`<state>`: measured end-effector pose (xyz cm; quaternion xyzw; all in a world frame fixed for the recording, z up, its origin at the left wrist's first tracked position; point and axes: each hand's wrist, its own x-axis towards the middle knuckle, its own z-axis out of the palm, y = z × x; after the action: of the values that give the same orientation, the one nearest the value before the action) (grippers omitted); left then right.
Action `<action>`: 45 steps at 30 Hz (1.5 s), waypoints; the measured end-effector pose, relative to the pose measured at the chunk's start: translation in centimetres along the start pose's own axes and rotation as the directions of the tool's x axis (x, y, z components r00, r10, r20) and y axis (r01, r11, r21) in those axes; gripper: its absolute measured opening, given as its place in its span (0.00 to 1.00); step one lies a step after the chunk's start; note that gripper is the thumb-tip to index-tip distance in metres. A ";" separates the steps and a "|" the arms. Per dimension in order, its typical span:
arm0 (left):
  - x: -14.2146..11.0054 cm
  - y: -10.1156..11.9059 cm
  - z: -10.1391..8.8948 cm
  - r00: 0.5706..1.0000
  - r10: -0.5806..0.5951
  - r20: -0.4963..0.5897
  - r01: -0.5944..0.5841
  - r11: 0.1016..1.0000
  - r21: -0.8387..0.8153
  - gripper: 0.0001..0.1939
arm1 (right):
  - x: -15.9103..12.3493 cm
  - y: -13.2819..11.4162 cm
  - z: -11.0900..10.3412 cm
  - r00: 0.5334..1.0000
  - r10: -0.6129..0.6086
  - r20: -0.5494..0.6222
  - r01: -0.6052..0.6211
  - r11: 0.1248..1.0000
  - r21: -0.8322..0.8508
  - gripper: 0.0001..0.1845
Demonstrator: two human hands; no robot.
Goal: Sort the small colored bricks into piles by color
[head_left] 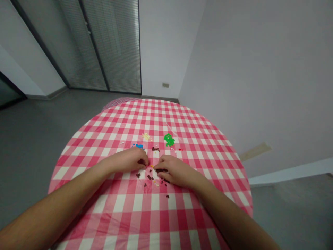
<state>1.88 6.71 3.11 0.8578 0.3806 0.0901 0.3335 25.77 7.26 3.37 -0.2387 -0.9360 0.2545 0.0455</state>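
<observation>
My left hand rests on the table with its fingers curled down in a pinch, and whatever is between the fingertips is too small to make out. Opposite it, my right hand has its fingers bent around a dark brown brick piece. Loose dark brown bricks lie scattered between and below the hands, with a few pale yellow bits among them. Tiny orange-yellow pieces sit between the two sets of fingertips. Beyond the hands is another small group of dark brown pieces.
A red-and-white checked cloth covers the round table. Farther back lie a green pile, a cream pile, blue pieces partly behind my left hand, and small red bits. A wall stands to the right.
</observation>
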 end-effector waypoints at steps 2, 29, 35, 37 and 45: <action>0.0 0.1 -0.1 1.000 -0.003 -0.002 0.003 1.000 -0.009 0.13 | 0.3 0.1 0.2 1.000 0.003 -0.001 -0.003 1.000 -0.014 0.10; 3.3 -1.3 2.4 0.862 -0.006 -0.507 0.177 0.941 0.290 0.12 | 1.0 3.1 0.1 0.875 0.458 -0.157 -0.337 0.809 0.481 0.08; 3.3 -1.4 2.3 0.883 0.075 -0.464 0.098 0.936 0.338 0.15 | 3.4 3.2 -1.8 0.835 0.490 -0.251 -0.366 0.834 0.414 0.07; 3.2 -1.6 2.4 0.889 0.095 -0.447 0.064 0.943 0.327 0.16 | 4.5 3.5 -2.3 0.839 0.474 -0.269 -0.369 0.857 0.360 0.06; 2.1 -0.8 1.6 0.904 -0.002 -0.427 0.116 0.964 0.240 0.16 | 5.8 4.1 -2.7 0.904 0.338 -0.262 -0.295 0.936 0.193 0.11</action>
<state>3.52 7.85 1.17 0.8420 0.4783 0.2127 0.1304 22.94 14.36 3.46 -0.4186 -0.8461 0.2895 0.1584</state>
